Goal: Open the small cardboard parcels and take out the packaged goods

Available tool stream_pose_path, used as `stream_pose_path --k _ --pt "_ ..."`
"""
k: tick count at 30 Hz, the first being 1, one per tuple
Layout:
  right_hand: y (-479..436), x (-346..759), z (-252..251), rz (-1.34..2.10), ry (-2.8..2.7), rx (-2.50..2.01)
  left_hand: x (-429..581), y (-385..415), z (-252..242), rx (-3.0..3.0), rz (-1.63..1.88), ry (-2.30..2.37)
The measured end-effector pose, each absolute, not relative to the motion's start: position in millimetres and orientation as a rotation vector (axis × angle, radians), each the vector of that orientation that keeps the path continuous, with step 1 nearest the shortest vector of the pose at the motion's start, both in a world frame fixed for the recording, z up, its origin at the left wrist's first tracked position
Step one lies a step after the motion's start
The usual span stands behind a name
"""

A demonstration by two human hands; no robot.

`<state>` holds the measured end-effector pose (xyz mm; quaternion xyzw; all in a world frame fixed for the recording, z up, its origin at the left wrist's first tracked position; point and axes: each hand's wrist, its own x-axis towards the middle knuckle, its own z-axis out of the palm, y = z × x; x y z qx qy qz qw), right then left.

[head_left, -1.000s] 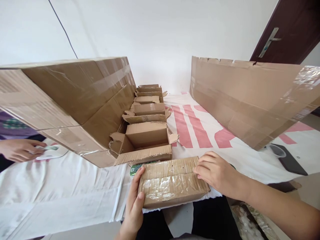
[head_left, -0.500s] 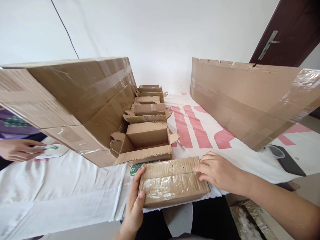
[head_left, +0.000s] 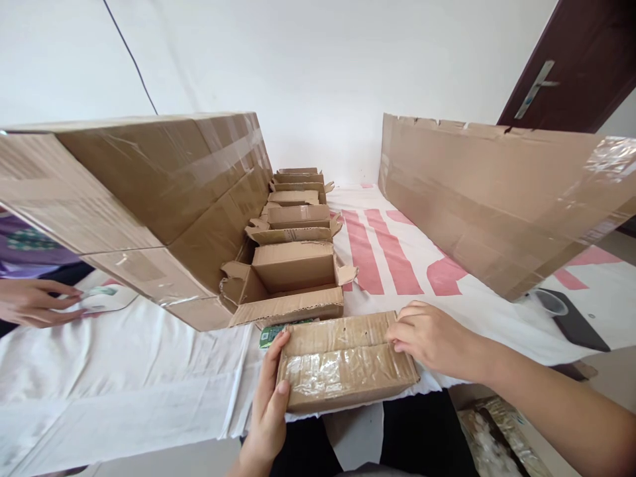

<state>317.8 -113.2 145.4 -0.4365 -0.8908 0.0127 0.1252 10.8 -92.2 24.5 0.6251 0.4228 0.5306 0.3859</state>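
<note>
A closed cardboard box (head_left: 342, 368) with shiny clear tape across its top lies at the table's front edge. My left hand (head_left: 271, 397) grips its left end, thumb on the near side and fingers at the far corner. At the upper right corner my right hand (head_left: 422, 336) is closed, its fingertips pinched against the top; whether they hold tape or the flap's edge I cannot tell. A green printed packet (head_left: 268, 336) shows partly behind the box. Just beyond stands an open small carton (head_left: 298, 271), its flaps spread.
More open cartons (head_left: 298, 215) run in a row towards the wall. Large cardboard walls stand left (head_left: 163, 179) and right (head_left: 487, 192). A tape roll (head_left: 549, 303) and a black phone-like slab (head_left: 579, 324) lie right. Another person's hand (head_left: 40, 301) is at far left.
My right fingertips have shifted very slightly at the box's corner. The box and my left hand stay almost still. At the left, the other person's hand has moved slightly.
</note>
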Motion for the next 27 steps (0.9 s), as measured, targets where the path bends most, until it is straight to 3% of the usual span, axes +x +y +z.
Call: stream_pose_path --k 16,22,27 --pt "-112.8 313.6 138.6 -0.116 -2.628 -1.323 10.5 -91.4 21.5 1.609 1.35 1.042" --pt "-114.7 317.9 155.1 0.243 -2.596 -1.41 11.1 -92.8 22.9 1.611 1.36 1.043" --pt "-111.2 317.6 148.7 0.052 -2.676 -1.385 12.0 -92.0 21.7 1.59 1.368 1.032"
